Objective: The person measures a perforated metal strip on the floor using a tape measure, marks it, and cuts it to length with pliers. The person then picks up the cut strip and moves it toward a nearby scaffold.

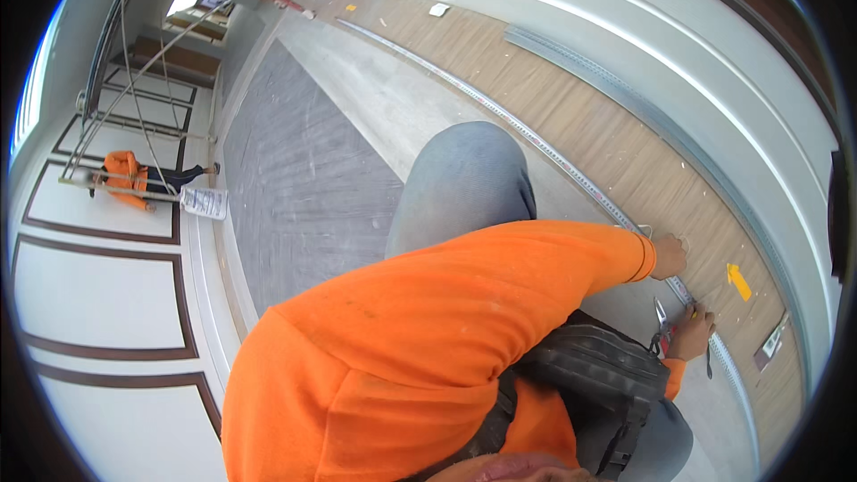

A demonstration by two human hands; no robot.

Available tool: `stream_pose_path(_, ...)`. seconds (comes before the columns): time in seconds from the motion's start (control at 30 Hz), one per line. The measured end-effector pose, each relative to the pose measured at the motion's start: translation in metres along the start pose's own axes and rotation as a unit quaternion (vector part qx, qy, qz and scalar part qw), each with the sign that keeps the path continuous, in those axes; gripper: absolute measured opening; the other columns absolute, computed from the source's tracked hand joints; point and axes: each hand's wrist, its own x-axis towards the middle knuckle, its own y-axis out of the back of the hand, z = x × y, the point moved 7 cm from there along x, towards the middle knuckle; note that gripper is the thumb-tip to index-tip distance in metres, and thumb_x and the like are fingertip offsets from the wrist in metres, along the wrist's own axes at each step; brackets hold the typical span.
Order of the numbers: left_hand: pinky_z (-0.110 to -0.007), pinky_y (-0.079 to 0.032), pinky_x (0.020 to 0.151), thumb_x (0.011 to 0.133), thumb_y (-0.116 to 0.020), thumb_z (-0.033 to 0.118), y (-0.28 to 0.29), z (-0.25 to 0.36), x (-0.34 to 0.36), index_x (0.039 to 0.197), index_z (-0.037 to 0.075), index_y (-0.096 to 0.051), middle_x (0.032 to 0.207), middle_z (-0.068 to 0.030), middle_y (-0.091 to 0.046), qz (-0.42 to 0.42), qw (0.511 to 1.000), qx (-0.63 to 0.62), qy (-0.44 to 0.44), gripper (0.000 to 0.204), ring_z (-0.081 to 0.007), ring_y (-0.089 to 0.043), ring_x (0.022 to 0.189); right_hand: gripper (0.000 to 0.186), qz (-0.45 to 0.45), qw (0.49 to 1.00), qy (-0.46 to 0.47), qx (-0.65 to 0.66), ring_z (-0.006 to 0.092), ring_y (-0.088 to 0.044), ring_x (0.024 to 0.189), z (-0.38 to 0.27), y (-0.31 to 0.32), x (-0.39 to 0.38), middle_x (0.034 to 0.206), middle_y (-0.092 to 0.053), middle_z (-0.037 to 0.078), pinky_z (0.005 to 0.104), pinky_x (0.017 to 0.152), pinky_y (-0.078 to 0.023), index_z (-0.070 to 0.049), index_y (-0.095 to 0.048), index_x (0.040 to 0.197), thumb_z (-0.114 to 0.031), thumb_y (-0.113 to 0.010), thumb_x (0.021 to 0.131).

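Observation:
A long silver tape measure blade [536, 138] runs along the floor where the wood strip meets the pale concrete. My left hand [669, 256] is closed and pressed down over the blade, its fingers bent. Close to it, my right hand [693, 334] is closed at the blade's near end; a small dark and yellowish thing shows at its fingertips, too hidden to name. Beside the right wrist is a hand tool with red handles [661, 339] and a pointed metal blade. A perforated metal strip [736, 384] continues past the right hand.
A galvanized metal profile [625, 94] lies along the panelled wall. On the wood are a yellow arrow-shaped piece [738, 281] and a flat brush-like tool [770, 345]. A black waist bag [598, 361] sits at my front. Far left, a person in orange [125, 174] stands near scaffolding and a white bucket [203, 203].

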Motion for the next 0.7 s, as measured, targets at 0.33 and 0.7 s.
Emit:
stream_pose_path(0.33, -0.044, -0.058, 0.073, 0.078, -0.072, 0.017, 0.007, 0.003, -0.004, 0.083, 0.007, -0.078, 0.088, -0.0139, -0.075, 0.031, 0.999, 0.004, 0.006, 0.013, -0.0319, -0.074, 0.085, 0.021, 0.036, 0.999, 0.026, 0.031, 0.028, -0.063, 0.107, 0.01, 0.004, -0.011, 0.107, -0.064, 0.004, 0.0432, 0.077, -0.058, -0.022, -0.075, 0.109, -0.035, -0.067, 0.096)
stream_pose_path(0.7, -0.053, -0.054, 0.087, 0.077, -0.082, 0.031, -0.007, -0.014, 0.003, 0.105, 0.012, -0.075, 0.104, -0.0161, -0.072, -0.012, 0.993, -0.094, -0.075, 0.034, -0.038, -0.068, 0.102, 0.017, 0.132, 0.986, 0.076, 0.068, 0.0327, -0.069, 0.091, 0.02, -0.014, -0.002, 0.099, -0.071, 0.01, 0.0469, 0.074, -0.057, -0.018, -0.074, 0.098, -0.029, -0.063, 0.091)
